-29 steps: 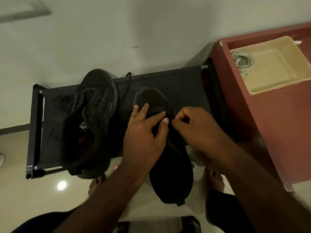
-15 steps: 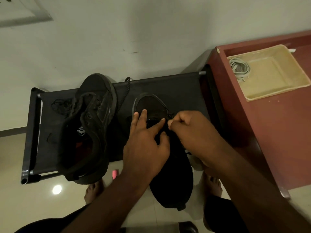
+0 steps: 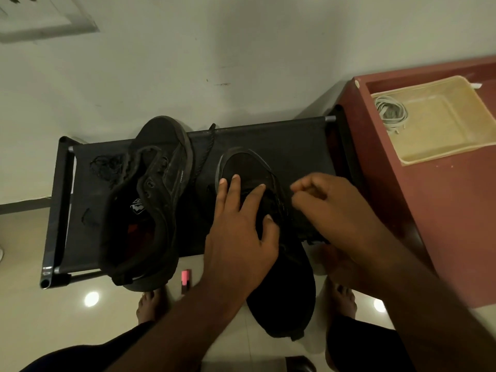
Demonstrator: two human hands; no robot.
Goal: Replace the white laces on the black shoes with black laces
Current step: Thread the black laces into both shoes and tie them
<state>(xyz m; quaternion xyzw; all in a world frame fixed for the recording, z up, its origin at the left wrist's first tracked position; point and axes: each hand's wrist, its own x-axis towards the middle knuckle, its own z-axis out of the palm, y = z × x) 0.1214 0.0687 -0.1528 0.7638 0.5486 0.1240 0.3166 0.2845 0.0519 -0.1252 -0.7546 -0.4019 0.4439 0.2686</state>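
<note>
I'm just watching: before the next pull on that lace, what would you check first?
Shoe held steady: ok, left hand presses flat on the shoe being laced.
Grip: cannot tell, right hand is pinched, what it holds is too dark to see.
Shoe seated on rack: not ok, heel overhangs the front edge.
White laces out of the way: ok, coiled in beige tray.
Spare black lace: ok, lies beside other shoe.

black rack | beige tray on red cabinet | pink marker on floor
</note>
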